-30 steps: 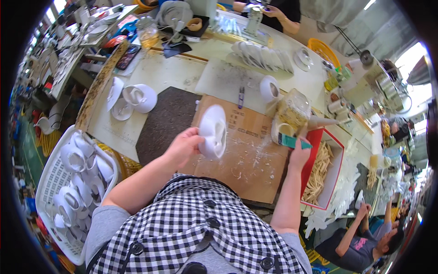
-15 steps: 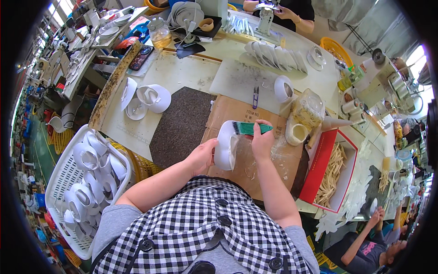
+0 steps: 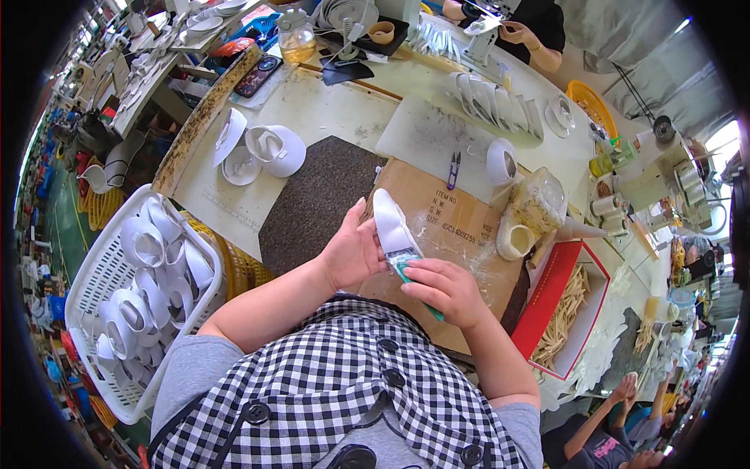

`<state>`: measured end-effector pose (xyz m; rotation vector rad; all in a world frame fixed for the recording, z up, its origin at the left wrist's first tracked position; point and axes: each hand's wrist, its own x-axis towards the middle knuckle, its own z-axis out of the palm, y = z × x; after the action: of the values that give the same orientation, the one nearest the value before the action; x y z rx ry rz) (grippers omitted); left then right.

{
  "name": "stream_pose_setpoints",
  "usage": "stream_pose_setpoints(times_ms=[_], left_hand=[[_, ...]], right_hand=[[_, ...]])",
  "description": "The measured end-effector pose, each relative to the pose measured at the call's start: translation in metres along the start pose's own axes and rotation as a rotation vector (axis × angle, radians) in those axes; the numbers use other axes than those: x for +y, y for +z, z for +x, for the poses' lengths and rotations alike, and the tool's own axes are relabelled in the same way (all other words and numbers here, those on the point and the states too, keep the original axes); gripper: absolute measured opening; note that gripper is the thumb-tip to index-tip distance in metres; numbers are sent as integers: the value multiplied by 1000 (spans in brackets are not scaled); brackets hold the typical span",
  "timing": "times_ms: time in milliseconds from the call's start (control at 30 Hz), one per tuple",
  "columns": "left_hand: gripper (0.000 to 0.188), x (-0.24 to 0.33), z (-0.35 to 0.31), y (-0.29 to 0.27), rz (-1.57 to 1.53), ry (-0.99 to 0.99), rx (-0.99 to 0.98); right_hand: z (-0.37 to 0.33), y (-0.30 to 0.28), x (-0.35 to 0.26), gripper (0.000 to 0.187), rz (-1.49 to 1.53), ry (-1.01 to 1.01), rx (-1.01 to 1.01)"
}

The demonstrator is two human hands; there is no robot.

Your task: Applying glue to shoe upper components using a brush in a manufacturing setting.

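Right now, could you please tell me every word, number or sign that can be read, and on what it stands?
Cardboard sheet: dark printed letters and numbers, partly legible, which I won't copy out.
Co-worker's dark shirt: pink print, too small to read.
Elsewhere: nothing I can read.

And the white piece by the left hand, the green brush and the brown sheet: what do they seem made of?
White piece: smooth with a soft sheen, perhaps synthetic leather or plastic sheet; the look leaves it open.
Green brush: handle probably smooth-looking plastic, given its even colour; bristle material unclear.
Brown sheet: likely cardboard, matte, judging by its tan surface and carton-style printing.
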<state>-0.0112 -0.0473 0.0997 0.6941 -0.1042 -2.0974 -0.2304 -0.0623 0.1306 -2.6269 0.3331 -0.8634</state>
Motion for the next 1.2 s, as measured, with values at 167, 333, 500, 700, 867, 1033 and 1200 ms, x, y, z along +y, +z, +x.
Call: stream_pose_setpoints(times_ms=[167,333,500,700,867,1033,1200], left_hand=[[64,-2,0,-5,-221,92,-65],[60,-2,-9,-14,-296,175,-7],[52,-5,-19,-41,-236,204,44],[38,-19,-44,-60,-306,138,239],[40,-25,-48,-99,-76,101,297],[47,-11,-56,-89,101,70,501],[49,-15,-51,-90,144,79,582]], right_hand=[[-19,25,2,18,136,72,270],[-33,67,15,13,619,605,822],[-25,87,11,16,1099,938,910],[-26,118,37,19,1225,1117,948],[0,129,62,15,855,1099,672],[40,122,87,10,349,738,441],[75,114,86,13,626,470,-9]])
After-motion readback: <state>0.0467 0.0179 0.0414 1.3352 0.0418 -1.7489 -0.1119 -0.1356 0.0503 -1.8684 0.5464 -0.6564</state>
